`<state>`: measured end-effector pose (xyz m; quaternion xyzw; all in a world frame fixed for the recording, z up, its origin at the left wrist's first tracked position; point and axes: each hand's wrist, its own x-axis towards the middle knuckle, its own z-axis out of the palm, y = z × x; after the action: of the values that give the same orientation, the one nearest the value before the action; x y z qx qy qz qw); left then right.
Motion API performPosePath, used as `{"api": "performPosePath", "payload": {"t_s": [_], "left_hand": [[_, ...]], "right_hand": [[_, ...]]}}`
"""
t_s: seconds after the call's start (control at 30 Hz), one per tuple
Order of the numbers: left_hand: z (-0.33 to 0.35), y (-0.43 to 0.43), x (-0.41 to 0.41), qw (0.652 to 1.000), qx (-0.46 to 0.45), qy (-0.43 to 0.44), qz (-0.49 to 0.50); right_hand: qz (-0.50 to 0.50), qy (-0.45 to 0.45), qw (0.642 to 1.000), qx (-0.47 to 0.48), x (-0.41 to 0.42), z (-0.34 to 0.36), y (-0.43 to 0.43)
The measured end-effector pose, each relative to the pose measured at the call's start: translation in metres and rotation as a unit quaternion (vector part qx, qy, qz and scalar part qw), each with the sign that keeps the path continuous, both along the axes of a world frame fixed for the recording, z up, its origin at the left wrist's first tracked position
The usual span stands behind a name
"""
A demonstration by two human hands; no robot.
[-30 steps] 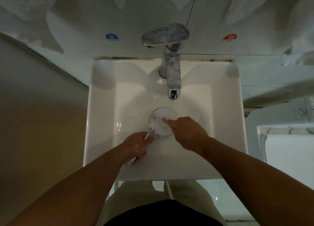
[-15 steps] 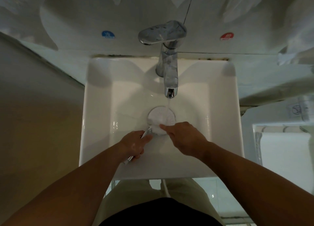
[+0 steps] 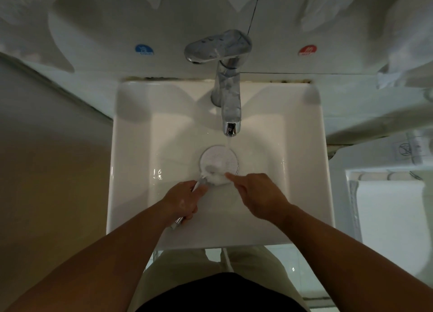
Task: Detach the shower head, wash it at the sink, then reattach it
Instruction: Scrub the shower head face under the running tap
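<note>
The sink point(image 3: 131, 171) is a white square basin seen from directly above. The tap point(image 3: 228, 96) stands at the 12 o'clock edge of the basin, with its lever swung toward 10 o'clock. A thin stream of water point(image 3: 229, 141) runs from the spout.

The shower head point(image 3: 219, 163) sits inside the basin near the centre, round face up, directly under the stream. The water strikes its rim at about 1 o'clock. Its handle runs toward 7 o'clock.

The left hand point(image 3: 185, 200) is wrapped tight around that handle, fingers closed on it, with the handle's end showing below the fist. The right hand point(image 3: 259, 195) lies at 5 o'clock of the face, index finger stretched out and touching the face's near edge, other fingers curled under, gripping nothing.

A blue sticker point(image 3: 144, 49) and a red sticker point(image 3: 307, 50) mark the wall at 11 and 1 o'clock of the tap.
</note>
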<state>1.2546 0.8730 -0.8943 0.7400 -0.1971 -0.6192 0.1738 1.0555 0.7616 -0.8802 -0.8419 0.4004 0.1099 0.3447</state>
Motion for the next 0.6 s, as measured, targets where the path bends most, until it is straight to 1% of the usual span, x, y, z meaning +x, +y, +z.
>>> {"api": "performPosePath", "payload": {"t_s": [0.07,0.17,0.27,0.3,0.4,0.43,0.5,0.53,0.6], "left_hand": [[0.000,0.001,-0.001,1.000,-0.007,-0.005,0.005],[0.000,0.001,0.000,1.000,-0.010,-0.006,0.006],[0.002,0.000,-0.002,1.000,-0.011,-0.007,0.008],[0.003,0.001,-0.003,1.000,-0.015,-0.008,0.009],[0.004,0.003,-0.007,1.000,-0.019,-0.010,0.016],[0.004,0.003,-0.008,1.000,-0.018,-0.010,0.019],[0.003,0.004,-0.010,0.999,-0.017,-0.009,0.025],[0.002,0.005,-0.010,0.999,-0.020,-0.014,0.024],[0.001,0.005,-0.011,0.999,-0.029,-0.025,0.019]], "right_hand": [[-0.049,-0.019,0.999,-0.004,-0.003,-0.003,-0.007],[-0.011,-0.014,1.000,0.011,-0.002,0.002,0.010],[-0.111,-0.045,0.993,0.000,-0.009,-0.001,0.000],[-0.116,-0.050,0.992,-0.002,-0.009,-0.001,-0.001],[-0.013,-0.003,1.000,0.010,-0.005,0.004,0.018],[-0.014,0.002,1.000,0.007,-0.006,0.005,0.020],[-0.069,-0.014,0.997,-0.015,-0.014,0.000,0.012],[-0.075,-0.017,0.997,-0.019,-0.015,-0.001,0.011],[-0.019,0.007,1.000,-0.004,-0.013,0.003,0.020]]}}
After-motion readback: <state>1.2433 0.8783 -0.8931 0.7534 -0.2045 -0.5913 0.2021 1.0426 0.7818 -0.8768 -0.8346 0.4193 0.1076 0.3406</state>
